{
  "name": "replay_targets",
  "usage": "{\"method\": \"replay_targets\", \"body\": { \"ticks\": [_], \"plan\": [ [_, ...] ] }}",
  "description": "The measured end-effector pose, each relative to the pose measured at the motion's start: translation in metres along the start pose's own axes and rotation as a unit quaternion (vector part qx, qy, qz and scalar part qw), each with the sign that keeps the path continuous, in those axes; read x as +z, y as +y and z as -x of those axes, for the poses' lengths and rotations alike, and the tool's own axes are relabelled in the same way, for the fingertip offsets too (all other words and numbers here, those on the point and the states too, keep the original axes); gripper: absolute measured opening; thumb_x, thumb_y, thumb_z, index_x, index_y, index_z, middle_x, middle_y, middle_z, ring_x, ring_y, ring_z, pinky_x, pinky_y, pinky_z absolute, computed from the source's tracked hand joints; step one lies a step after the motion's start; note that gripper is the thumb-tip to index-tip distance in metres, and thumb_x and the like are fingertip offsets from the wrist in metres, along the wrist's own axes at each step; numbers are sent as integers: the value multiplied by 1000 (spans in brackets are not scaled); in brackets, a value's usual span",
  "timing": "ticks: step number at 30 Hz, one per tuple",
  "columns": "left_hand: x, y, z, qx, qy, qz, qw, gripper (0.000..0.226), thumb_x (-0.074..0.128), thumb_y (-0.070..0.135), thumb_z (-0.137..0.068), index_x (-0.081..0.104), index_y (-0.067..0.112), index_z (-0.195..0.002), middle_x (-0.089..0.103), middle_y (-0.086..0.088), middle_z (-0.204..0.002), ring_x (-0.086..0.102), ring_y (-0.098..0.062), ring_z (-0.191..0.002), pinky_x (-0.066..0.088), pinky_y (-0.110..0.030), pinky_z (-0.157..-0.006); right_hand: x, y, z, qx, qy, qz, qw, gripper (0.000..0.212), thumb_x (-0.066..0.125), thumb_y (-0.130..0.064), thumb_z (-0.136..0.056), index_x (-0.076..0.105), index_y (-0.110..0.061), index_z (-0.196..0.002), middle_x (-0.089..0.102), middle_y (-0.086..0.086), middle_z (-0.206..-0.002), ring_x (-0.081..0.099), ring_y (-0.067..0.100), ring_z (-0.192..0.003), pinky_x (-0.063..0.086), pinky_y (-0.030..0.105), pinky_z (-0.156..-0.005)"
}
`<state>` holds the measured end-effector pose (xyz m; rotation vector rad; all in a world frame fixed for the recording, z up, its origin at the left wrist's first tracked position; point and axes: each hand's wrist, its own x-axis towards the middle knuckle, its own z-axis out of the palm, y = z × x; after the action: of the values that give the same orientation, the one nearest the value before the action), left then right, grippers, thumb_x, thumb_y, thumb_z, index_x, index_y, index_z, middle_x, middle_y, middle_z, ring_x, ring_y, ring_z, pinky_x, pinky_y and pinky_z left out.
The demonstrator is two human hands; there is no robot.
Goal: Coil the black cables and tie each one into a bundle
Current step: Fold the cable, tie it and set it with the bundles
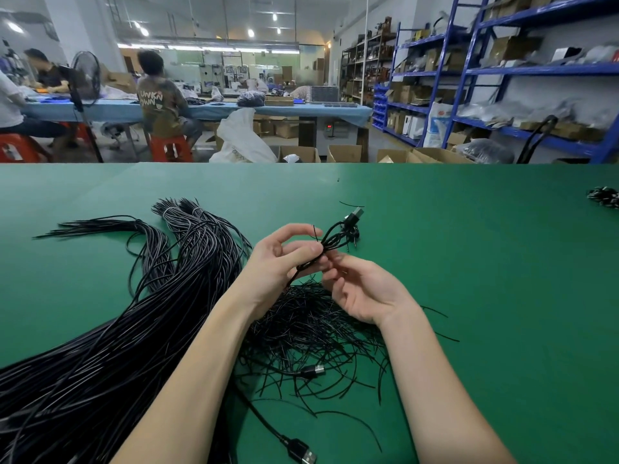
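My left hand (281, 259) grips a coiled black cable (338, 234) above the green table (469, 262); its USB plug (355, 216) sticks out at the top right. My right hand (358, 289) sits just below it, fingertips pinching at the coil's middle where a thin black tie wire wraps it. A thick mass of loose black cables (134, 329) lies to the left. A heap of short black tie wires (311, 333) lies under my forearms. Another cable with a USB plug (301, 455) runs along the near edge.
A small pile of finished bundles (604, 197) lies at the table's far right edge. Beyond the table are cardboard boxes (345, 153), blue shelving (502, 72), a standing fan (85, 82) and people seated at a long blue bench (234, 110).
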<state>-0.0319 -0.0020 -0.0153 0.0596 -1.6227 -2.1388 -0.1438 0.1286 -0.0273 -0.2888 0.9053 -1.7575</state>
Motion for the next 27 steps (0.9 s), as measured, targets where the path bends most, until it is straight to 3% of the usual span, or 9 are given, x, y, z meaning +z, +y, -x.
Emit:
{"method": "replay_targets", "body": {
  "ticks": [8,12,14,18,22,25,27],
  "plan": [
    [1,13,5,-12,-34,-135,990,14,79,17,-77,81,13,-90,78,-15,-94,75,-19,-82,57,-20,-77,-8,-5,5,-48,27,87,995,20,66,-10,-75,72,-5,-93,67,5,-80,61,6,-58,45,9,-43],
    [3,18,7,-31,-72,-214,974,9,78,6,-83,81,11,-90,78,-11,-87,75,-18,-79,56,-19,-75,-18,-9,10,-45,6,160,986,9,71,-16,-77,81,-17,-76,68,-1,-76,61,3,-60,43,9,-42],
    [4,22,8,-55,-90,-238,966,9,78,4,-84,80,10,-89,78,-11,-87,75,-20,-80,56,-20,-76,-24,-9,10,-50,-18,220,974,14,78,-17,-83,79,-20,-69,67,-6,-70,59,0,-59,42,11,-45],
    [4,26,11,-117,-163,-245,949,10,77,0,-83,80,7,-89,77,-11,-81,75,-22,-80,58,-22,-77,-34,-11,14,-61,-70,326,941,1,80,-23,-72,80,-22,-72,69,-8,-69,57,3,-58,36,18,-55],
    [2,27,13,-153,-229,-281,919,12,78,1,-83,81,11,-89,77,-13,-84,75,-20,-81,58,-24,-79,-35,-22,21,-40,-131,403,905,9,83,-22,-69,82,-18,-77,71,-2,-68,58,2,-54,39,13,-49],
    [0,24,9,-135,-171,-314,924,9,81,4,-82,82,11,-89,78,-13,-84,76,-20,-80,58,-22,-77,-25,-34,25,-82,-86,492,863,7,87,-19,-77,82,-17,-82,72,-2,-70,57,3,-57,42,16,-49],
    [-3,23,7,-105,-113,-354,923,8,83,9,-81,83,16,-86,78,-8,-82,75,-16,-77,56,-20,-75,-19,-40,25,-142,-34,559,816,4,85,-21,-83,82,-21,-84,75,-5,-75,62,4,-63,47,18,-58]
  ]
}}
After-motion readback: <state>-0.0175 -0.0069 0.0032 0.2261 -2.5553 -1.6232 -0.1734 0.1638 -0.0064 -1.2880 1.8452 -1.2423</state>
